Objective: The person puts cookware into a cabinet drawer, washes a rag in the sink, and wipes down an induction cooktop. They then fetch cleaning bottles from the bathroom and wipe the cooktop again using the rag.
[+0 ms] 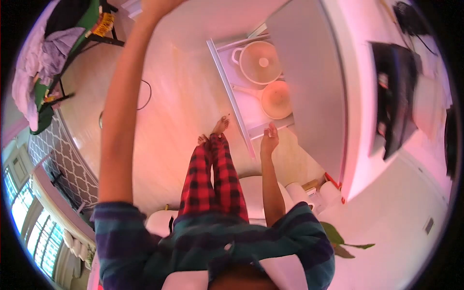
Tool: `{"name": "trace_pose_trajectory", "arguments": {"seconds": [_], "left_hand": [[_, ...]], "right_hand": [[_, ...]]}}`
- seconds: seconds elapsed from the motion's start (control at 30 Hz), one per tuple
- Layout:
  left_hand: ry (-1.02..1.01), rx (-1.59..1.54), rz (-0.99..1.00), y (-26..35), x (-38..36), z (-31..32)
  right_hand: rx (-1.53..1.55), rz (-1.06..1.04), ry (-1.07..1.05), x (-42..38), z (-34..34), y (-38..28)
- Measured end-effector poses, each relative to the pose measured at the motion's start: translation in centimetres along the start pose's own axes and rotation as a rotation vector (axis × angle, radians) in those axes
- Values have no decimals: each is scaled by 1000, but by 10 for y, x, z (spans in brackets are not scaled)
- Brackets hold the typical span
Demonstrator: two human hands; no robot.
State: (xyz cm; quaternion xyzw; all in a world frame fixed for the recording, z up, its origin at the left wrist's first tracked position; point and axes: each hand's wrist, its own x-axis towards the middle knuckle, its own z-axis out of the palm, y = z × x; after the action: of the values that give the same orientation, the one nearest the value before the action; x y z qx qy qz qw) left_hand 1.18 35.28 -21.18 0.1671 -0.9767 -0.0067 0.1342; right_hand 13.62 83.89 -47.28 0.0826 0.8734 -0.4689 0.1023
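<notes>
A drawer (247,126) stands pulled out from a white cabinet. Inside it lie a pale pot with a round-knobbed lid (260,62) and, below that, a pale long-handled pan (276,100). My right hand (270,139) is beside the drawer's near side, its fingers loosely extended and holding nothing. My left arm reaches up across the left half of the view. Only part of my left hand (162,6) shows at the top edge, and its fingers are outside the frame.
The grey counter (309,82) overhangs the drawer, with a black appliance (394,96) to its right. A cloth-laden rack (58,63) is at the upper left, near a patterned rug (63,154). A thin cable (147,94) lies on the floor. White rolls (330,192) stand behind my right arm.
</notes>
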Motion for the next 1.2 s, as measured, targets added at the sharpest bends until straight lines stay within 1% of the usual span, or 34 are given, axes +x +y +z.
{"name": "trace_pose_trajectory", "arguments": {"seconds": [0.03,0.13,0.17,0.2,0.23,0.3,0.33,0.4,0.43,0.53,0.63,0.73,0.83,0.93,0.97,1.03,1.13,1.2], "left_hand": [[-61,-33,1,1,-6,4],[-44,-82,96,-7,-8,15],[-29,-61,60,-9,-8,27],[-95,-77,33,-3,-7,17],[-168,-96,7,0,-9,10],[-23,-142,94,-17,-11,42],[-27,-166,86,-14,-9,42],[-73,-191,66,3,-14,15],[-118,-190,50,9,-13,2],[-89,-187,70,5,-11,2],[-110,-172,65,6,-7,-6],[-86,-105,124,0,0,-4],[-129,-171,122,-4,7,-6],[-70,-210,148,-6,10,-6],[-88,-216,143,-6,12,-7],[-130,-232,120,-4,14,-9],[-69,-306,128,-5,12,-16],[-109,-255,123,-2,15,-21]], "right_hand": [[33,-3,11,-18,-21,-46],[98,-192,91,-29,-69,-159],[76,-218,91,-27,-82,-190],[55,-248,96,-23,-94,-216],[28,-272,102,-26,-106,-236],[-53,-456,170,-25,-119,-262],[-100,-556,216,-17,-125,-275],[-177,-604,305,-10,-132,-297],[-220,-613,340,-11,-132,-305],[-255,-532,422,1,-127,-310],[-159,-462,351,11,-121,-320],[-226,-489,378,15,-115,-330],[-238,-397,430,21,-109,-320],[-205,-323,420,25,-106,-308],[-225,-346,417,25,-103,-307],[-274,-397,400,26,-100,-309],[-123,-332,216,31,-89,-318],[-142,-415,218,40,-80,-329]]}}
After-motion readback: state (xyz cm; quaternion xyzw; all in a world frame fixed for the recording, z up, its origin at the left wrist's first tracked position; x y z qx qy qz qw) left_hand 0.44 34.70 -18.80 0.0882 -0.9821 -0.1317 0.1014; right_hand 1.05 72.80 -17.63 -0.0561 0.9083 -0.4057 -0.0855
